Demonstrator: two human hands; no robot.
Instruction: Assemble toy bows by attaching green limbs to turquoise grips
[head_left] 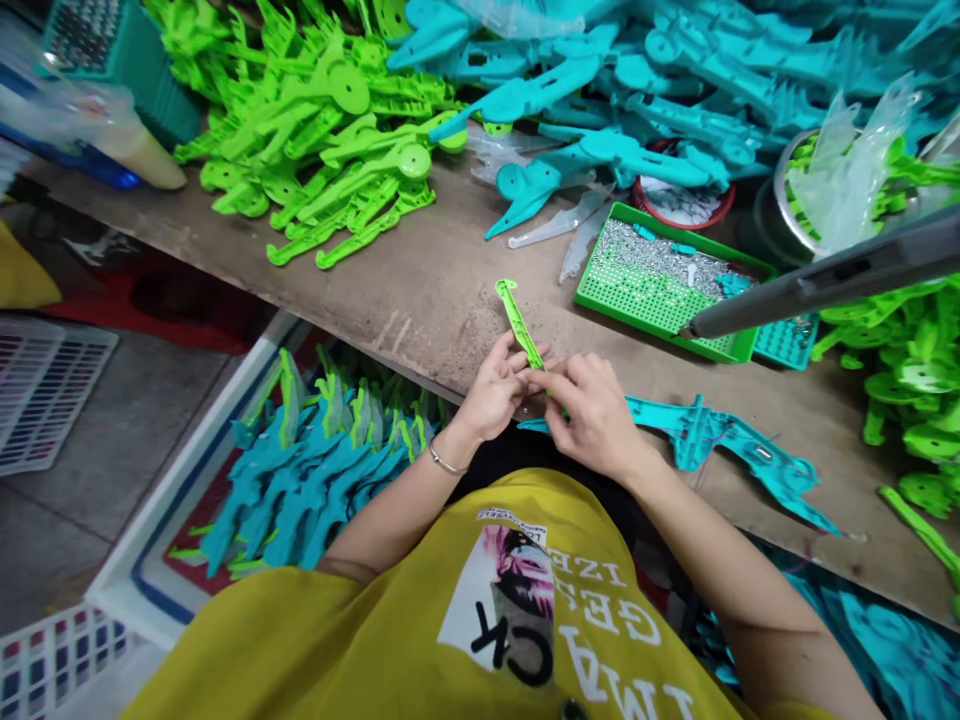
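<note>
A slim lime-green plastic part (pixel 519 325), ridged along its inner side, points away from me above the bench edge. My left hand (pixel 491 388) is closed around its lower half with curled fingers. At the near end of the part, my right hand (pixel 592 412) pinches with thumb and forefinger; the exact contact is hidden behind the fingers. Beside my right wrist lies a long turquoise plastic shell (pixel 739 445), hollow side up, with a thin wire along it. One end of that shell passes beneath my right hand.
Piles of green parts (pixel 322 130) and turquoise shells (pixel 630 90) cover the back of the bench (pixel 435 290). A green tray (pixel 637 312) holds small screws. A grey power-driver-like tool (pixel 825 275) juts in from the right. A white-rimmed bin (pixel 142 570) of turquoise-green assemblies stands below left.
</note>
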